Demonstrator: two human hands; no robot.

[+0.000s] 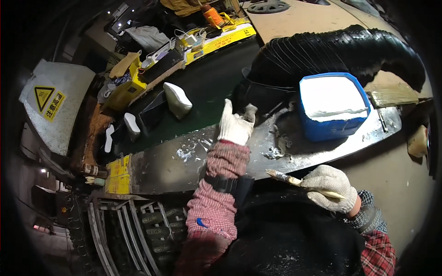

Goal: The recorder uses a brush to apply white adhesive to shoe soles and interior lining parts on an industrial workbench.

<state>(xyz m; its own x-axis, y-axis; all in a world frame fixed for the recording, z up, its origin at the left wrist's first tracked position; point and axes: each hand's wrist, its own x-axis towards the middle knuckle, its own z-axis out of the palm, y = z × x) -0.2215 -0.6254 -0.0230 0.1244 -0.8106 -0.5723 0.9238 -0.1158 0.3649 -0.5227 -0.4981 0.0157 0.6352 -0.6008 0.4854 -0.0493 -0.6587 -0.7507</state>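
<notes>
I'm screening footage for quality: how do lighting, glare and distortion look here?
Head view: the white filling in the blue tub looks nearly blown out, with glare on the metal ledge; head view, outer areas: fisheye bending, black edges, dim lower left; head view: left hand, right hand and brush look fairly sharp.

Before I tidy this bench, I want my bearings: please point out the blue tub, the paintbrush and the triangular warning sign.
Blue tub [329,130], head view: its front wall.
Paintbrush [290,179], head view: between its bristles and the right hand [329,185].
Triangular warning sign [44,97], head view: middle of its yellow face.
</notes>
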